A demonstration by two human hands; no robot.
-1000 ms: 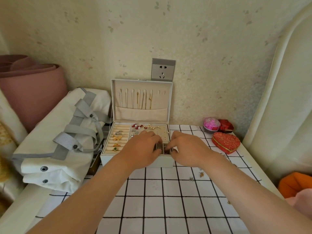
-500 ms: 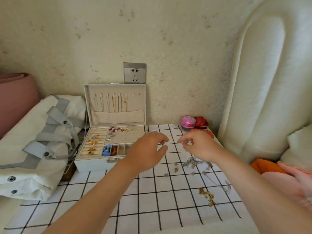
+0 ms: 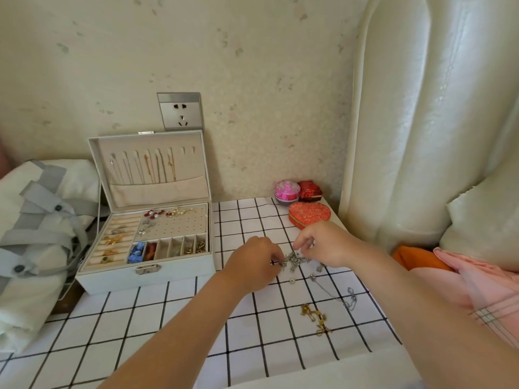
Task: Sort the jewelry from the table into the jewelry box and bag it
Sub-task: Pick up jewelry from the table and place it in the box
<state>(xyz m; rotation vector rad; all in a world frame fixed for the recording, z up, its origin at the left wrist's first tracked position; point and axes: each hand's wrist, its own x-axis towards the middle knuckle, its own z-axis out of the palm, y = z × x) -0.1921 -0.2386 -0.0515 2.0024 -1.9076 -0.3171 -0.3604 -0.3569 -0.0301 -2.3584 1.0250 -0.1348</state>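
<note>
both hands are down on the checked tablecloth [image 3: 174,327] to the right of the open jewelry box [image 3: 146,272], working at a little tangle of silver pieces [image 3: 295,259]. the left hand [image 3: 254,266] has its fingers curled in and looks pinched on the left end of that cluster; the right hand [image 3: 323,244] is bent over the other end with thumb and forefinger closed near it, though i cannot tell for sure whether it has hold of a piece or is only touching. the silver cluster lies between the two hands, its long axis running roughly left to right across the cloth. a thin silver chain [image 3: 334,294] trails from near it toward the front right, and a gold chain [image 3: 314,318] lies apart, closer to the table's front edge, running on the same slant. the risk i see is snagging: lift the cluster quickly and linked pieces could drag the silver chain along, knot it tighter, or flick a small loose piece [image 3: 292,280] off the table. the box's small compartments are narrow too, so a clump dropped in whole may spill across its dividers.
</note>
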